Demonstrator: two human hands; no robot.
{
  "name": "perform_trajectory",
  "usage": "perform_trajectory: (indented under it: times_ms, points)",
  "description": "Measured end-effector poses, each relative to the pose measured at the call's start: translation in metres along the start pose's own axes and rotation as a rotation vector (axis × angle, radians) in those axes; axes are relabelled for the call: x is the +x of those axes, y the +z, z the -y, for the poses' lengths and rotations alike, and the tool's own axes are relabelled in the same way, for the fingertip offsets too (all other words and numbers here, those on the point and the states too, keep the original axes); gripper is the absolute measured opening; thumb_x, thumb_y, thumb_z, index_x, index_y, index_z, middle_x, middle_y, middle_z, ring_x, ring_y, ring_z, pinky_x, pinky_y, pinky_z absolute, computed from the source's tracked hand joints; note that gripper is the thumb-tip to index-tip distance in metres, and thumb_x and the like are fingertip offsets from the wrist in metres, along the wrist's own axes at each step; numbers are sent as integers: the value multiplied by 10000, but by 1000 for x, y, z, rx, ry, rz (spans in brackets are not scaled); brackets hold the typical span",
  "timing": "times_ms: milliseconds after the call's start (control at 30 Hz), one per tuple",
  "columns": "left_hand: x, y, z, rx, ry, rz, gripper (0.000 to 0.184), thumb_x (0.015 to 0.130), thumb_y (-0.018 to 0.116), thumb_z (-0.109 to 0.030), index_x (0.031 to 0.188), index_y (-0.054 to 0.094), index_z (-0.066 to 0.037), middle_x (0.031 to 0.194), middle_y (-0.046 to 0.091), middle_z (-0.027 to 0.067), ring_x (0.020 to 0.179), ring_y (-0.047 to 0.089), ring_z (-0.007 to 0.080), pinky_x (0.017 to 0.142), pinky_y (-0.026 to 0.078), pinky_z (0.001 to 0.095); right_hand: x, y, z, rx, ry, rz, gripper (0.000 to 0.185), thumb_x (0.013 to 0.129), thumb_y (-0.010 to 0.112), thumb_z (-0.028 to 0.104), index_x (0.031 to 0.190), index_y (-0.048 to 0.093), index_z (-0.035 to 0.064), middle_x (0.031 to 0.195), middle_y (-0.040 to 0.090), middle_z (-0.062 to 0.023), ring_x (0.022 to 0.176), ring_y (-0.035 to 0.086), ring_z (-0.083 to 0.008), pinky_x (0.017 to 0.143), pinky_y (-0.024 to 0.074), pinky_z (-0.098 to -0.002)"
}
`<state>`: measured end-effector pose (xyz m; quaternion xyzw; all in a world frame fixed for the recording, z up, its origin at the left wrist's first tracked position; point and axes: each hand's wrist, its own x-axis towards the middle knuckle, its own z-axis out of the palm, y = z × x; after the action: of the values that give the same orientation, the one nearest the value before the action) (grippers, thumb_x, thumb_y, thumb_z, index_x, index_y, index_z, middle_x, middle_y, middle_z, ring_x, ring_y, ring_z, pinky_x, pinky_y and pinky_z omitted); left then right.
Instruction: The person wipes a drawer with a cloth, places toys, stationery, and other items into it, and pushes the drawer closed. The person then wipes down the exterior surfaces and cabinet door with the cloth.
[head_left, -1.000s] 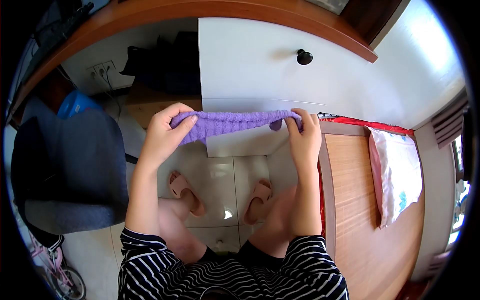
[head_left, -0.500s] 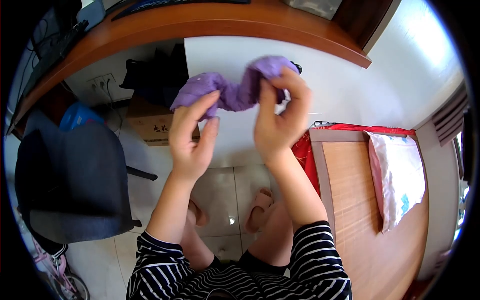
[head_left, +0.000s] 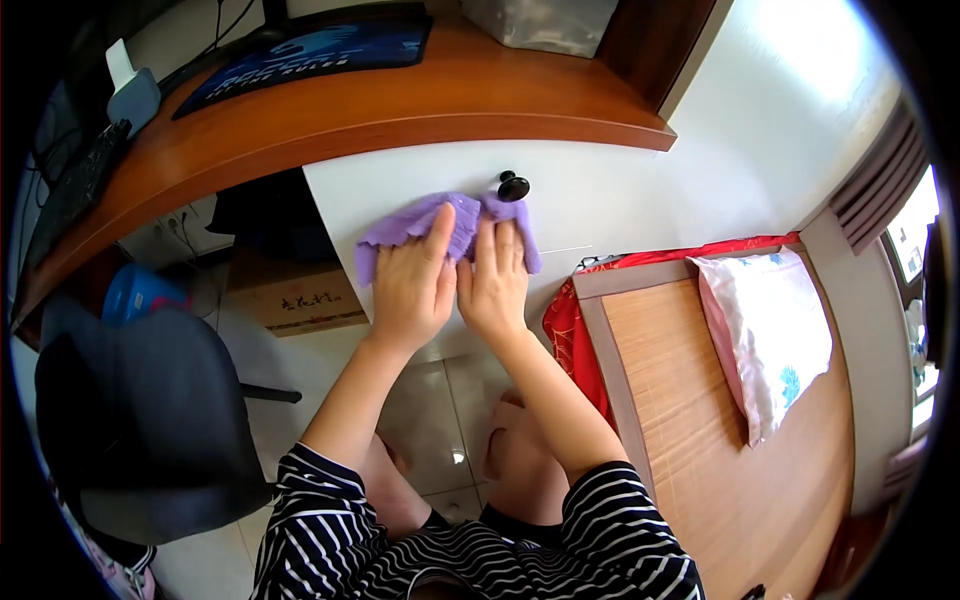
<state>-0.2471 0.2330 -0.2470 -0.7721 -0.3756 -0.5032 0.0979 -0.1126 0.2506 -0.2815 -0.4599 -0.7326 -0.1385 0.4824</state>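
One bare left hand [head_left: 410,300] and bare right hand [head_left: 495,295] lay unclenched on ribbed purple cloth [head_left: 410,222] against a flat white front [head_left: 375,182].

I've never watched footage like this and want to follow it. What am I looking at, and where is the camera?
No machine here, just someone's bare left hand and right hand. Every picture comes from one camera worn on that person's head, looking forward and down. Both hands lie over a purple cloth against a white panel, near a black knob. Above, the wooden desk bears a dark blue mat and a clear box. A pillow lies off to the right.
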Motion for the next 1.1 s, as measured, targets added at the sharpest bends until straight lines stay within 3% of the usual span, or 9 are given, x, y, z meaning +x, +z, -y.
perform_trajectory:
  times_ms: [133, 233, 300, 467, 600, 700, 833, 1000, 1100]
  points:
    - [-11, 7, -8, -203, -112, -6, 650, 829, 547, -20, 1397, 249, 89, 1221, 496, 226, 1057, 519, 353, 980, 336, 434, 11, -17, -21, 286, 166, -259, 544, 896, 423, 31, 1401, 248, -75, 1450, 255, -263, 1373, 201, -386, 1108, 175, -432]
    - [-5, 7, -15, -256, -124, -177, 726, 853, 520, -11, 1431, 91, 86, 1374, 336, 237, 1235, 402, 313, 1065, 263, 401, 39, -44, -23, 482, -5, -227, 497, 879, 392, -4, 1366, 321, -79, 1401, 350, -224, 1316, 319, -341, 1091, 228, -396]
    - [1, 12, -15, -562, -176, -223, 780, 855, 489, 7, 1450, -15, 37, 1442, 232, 199, 1300, 314, 267, 1090, 221, 368, 70, -57, -15, 441, -249, -159, 365, 775, 501, -47, 1136, 551, -25, 1150, 552, -220, 1060, 516, -397, 944, 392, -429]
    - [29, 13, -25, -734, -194, -36, 690, 857, 458, 17, 1448, 104, 38, 1425, 281, 157, 1275, 347, 227, 1074, 260, 348, 82, -53, -26, 403, -280, -291, 288, 725, 576, -66, 1005, 584, -2, 987, 602, -167, 874, 564, -338, 801, 450, -398]
    - [29, 28, -38, -874, -324, -165, 651, 855, 482, -17, 1439, 199, 28, 1318, 445, 177, 1190, 471, 230, 1015, 352, 333, 36, -31, -26, 565, 99, -335, 233, 765, 550, -84, 985, 570, -11, 913, 590, -157, 847, 570, -300, 757, 463, -343]
    - [16, 31, -34, -827, -347, 15, 659, 862, 435, 21, 1449, 137, 34, 1410, 322, 152, 1292, 352, 212, 1082, 254, 338, 19, -33, -17, 661, 231, -190, 235, 816, 523, -79, 1040, 560, -19, 954, 588, -156, 886, 581, -270, 804, 462, -325]
    - [41, 18, -43, -970, -375, -187, 666, 847, 392, 71, 1455, 126, 18, 1398, 349, 145, 1263, 392, 203, 1054, 308, 326, 48, -40, 9, 974, 418, -436, 284, 871, 488, -55, 1151, 514, -20, 1040, 581, -113, 970, 560, -206, 892, 429, -305]
    - [66, 12, -44, -732, -246, -113, 557, 817, 396, 72, 1370, 333, 45, 1347, 416, 139, 1201, 452, 203, 1023, 344, 318, 73, -46, 0, 916, 213, -346, 254, 884, 478, -45, 1134, 518, -22, 1058, 566, -85, 963, 540, -169, 874, 425, -277]
    - [63, 12, -47, -512, -215, -117, 518, 804, 408, 56, 1321, 400, 50, 1248, 505, 162, 1109, 524, 222, 966, 396, 317, 60, -50, -1, 954, 328, -294, 238, 888, 476, -39, 1121, 520, -23, 1043, 565, -84, 944, 533, -147, 856, 427, -264]
